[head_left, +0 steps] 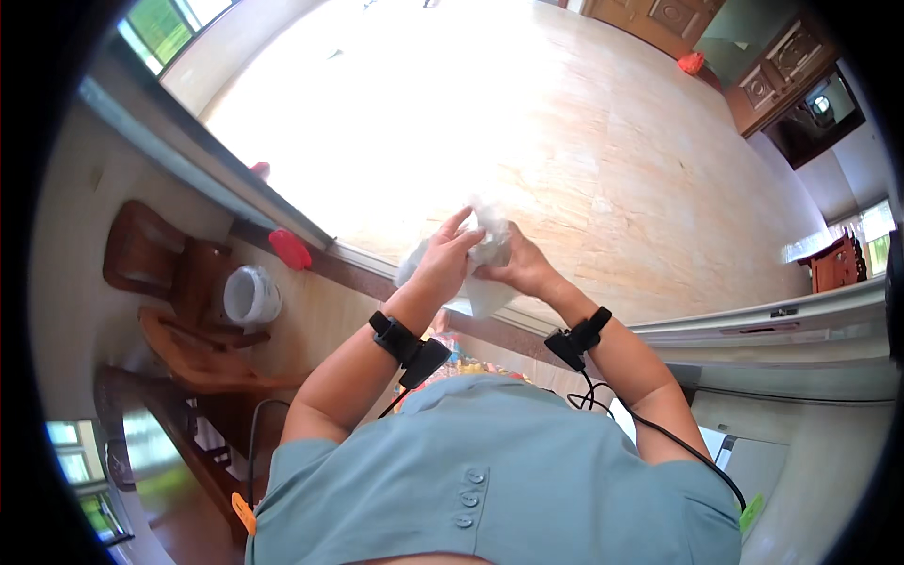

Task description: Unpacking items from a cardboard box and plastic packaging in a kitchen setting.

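Observation:
A translucent whitish plastic bag (489,296) is held up in front of my body, its upper part bunched together. My left hand (446,258) grips the gathered plastic from the left, with the index finger pointing up along it. From the right, my right hand (521,263) has its thumb and fingers around the same bunched part. The lower part of the bag hangs beneath both hands. Whatever the bag may contain cannot be made out.
Below the hands runs a sliding-door track (537,321), with a glossy tiled floor (621,183) beyond it. To the left stand a lined white bucket (252,295), a red plastic object (289,249) and wooden chairs (145,247). Black cables (671,431) trail from both wrist straps.

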`<state>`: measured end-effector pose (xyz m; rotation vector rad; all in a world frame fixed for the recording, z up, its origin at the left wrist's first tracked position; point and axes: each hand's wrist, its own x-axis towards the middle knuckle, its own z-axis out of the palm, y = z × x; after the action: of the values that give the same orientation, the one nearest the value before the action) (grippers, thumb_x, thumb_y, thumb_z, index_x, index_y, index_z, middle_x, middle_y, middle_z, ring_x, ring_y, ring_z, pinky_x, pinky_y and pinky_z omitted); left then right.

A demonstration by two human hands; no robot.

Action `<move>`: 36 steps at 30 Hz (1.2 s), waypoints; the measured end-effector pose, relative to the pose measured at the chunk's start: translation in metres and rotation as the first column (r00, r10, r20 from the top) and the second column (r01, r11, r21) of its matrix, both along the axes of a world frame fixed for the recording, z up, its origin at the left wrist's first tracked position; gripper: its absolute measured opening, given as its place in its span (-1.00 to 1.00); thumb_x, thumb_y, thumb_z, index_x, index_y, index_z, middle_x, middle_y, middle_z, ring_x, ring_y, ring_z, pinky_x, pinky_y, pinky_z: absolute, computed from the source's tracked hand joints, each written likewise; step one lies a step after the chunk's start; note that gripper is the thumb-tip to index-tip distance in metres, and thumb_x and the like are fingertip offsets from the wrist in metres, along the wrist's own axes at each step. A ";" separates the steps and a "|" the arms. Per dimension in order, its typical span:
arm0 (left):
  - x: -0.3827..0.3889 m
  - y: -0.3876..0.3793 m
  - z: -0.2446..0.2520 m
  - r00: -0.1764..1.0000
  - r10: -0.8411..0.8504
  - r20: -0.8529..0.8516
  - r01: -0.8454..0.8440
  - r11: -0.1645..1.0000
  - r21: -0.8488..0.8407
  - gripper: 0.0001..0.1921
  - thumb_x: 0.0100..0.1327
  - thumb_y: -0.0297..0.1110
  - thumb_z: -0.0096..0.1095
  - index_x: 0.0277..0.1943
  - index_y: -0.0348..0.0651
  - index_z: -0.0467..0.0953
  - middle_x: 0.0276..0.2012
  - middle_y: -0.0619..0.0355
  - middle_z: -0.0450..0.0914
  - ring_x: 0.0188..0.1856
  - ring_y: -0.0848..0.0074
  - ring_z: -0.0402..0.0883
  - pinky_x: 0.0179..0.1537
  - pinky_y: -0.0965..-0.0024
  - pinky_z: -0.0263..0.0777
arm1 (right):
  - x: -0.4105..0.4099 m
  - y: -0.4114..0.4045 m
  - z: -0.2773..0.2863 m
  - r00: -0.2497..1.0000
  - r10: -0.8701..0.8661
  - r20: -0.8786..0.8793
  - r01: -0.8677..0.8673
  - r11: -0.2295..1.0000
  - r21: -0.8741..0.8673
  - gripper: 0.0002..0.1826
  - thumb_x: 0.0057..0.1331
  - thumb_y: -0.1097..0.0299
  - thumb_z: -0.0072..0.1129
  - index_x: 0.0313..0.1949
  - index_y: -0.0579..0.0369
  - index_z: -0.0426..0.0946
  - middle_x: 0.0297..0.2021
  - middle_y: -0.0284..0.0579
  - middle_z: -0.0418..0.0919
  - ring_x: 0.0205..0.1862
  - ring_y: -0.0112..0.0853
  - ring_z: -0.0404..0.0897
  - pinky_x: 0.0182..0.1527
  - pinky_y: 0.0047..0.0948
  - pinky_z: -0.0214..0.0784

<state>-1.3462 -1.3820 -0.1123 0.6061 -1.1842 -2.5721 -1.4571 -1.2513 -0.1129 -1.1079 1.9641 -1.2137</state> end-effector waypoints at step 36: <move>-0.468 -0.118 -0.093 0.848 -0.181 0.498 0.458 -0.222 -0.861 -0.70 -0.04 -0.30 0.26 -0.23 -0.26 0.48 -0.36 -0.08 0.58 -0.28 0.20 0.55 -0.23 0.22 0.41 | -0.463 0.094 -0.040 0.652 -0.696 0.300 0.730 0.684 0.000 -0.68 0.21 0.51 0.13 -0.03 0.26 0.43 -0.27 -0.29 0.49 -0.37 -0.57 0.45 -0.31 -0.57 0.35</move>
<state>-1.8140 -1.5004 -0.2049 0.0490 -3.1093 -0.8262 -1.9199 -1.1577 -0.1528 -0.1177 2.1791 -1.7908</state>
